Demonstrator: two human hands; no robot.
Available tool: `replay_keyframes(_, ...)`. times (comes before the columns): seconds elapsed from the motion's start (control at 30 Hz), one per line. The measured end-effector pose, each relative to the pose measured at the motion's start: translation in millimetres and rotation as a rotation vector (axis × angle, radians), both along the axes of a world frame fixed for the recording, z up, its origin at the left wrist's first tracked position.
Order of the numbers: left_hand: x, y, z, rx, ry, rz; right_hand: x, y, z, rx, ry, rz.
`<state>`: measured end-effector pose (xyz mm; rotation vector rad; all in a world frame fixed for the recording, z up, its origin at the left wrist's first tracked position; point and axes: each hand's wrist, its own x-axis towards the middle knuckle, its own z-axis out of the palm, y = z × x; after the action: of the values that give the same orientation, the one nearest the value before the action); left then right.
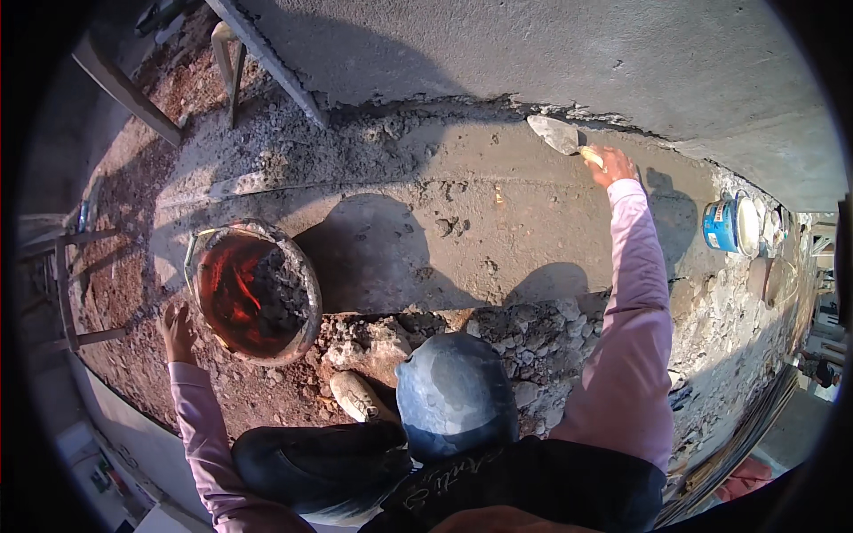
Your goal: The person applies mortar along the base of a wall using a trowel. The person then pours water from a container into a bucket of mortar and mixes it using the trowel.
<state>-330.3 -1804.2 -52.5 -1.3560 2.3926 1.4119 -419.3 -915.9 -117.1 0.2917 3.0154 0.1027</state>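
My right hand point(613, 166) is closed around the pale yellow handle of a pointing trowel point(553, 133). The trowel's mortar-smeared blade points left, at the joint between the grey rendered wall point(569, 53) and the smooth cement ledge point(542, 222) below it. At the left, my left hand point(178, 333) is open with fingers apart, beside the outer rim of a round bucket point(308, 293). Inside the bucket, which is red, a clump of grey mortar point(283, 289) clings to the right side. Whether my left fingers touch the rim I cannot tell.
A blue paint bucket point(721, 226) stands on the ledge at the right. Broken rubble point(555, 355) lies along the ledge's near side, close to my knee point(458, 391) and shoe point(355, 396). Wooden boards point(267, 62) lean at the upper left; long rods point(737, 453) lie lower right.
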Motion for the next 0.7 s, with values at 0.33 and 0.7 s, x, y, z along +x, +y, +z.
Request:
replay_keyframes(0.33, -14, 111, 101, -0.134, 0.391, -0.446, -100, -157, -47, -0.289, -0.017, 0.304)
replay_keyframes(0.7, 80, 282, 216, -0.281, 0.249, -1.357, -163, -268, -70, -0.290, -0.071, 0.507)
